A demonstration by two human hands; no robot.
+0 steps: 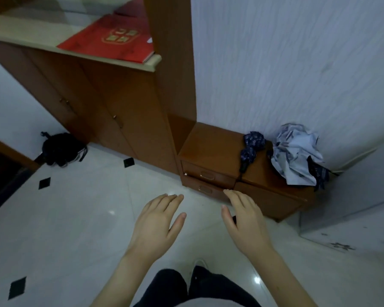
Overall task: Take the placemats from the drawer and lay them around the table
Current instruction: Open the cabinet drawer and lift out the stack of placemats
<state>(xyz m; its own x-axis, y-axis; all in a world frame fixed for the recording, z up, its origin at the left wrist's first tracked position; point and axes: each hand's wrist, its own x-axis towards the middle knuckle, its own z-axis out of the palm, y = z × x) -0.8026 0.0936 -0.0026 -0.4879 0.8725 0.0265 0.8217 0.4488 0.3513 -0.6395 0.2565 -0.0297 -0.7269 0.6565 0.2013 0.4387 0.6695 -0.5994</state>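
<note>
Head view: no placemats visible, presumably inside the low cabinet's closed upper drawer (207, 171) or lower drawer (205, 189). Left hand (156, 227) and right hand (244, 222) apart, fingers straight, empty, reaching toward the handles, likely to open one.

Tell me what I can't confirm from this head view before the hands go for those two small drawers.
- Placemats: none visible; upper drawer and lower drawer are shut, fronts hiding the contents.
- Table: not in the frame.
- Right hand: its fingertips overlap the lower drawer front; contact cannot be told.
- Left hand: open over the floor, holding nothing.
- Red folder: emblem too blurred to read.
</note>
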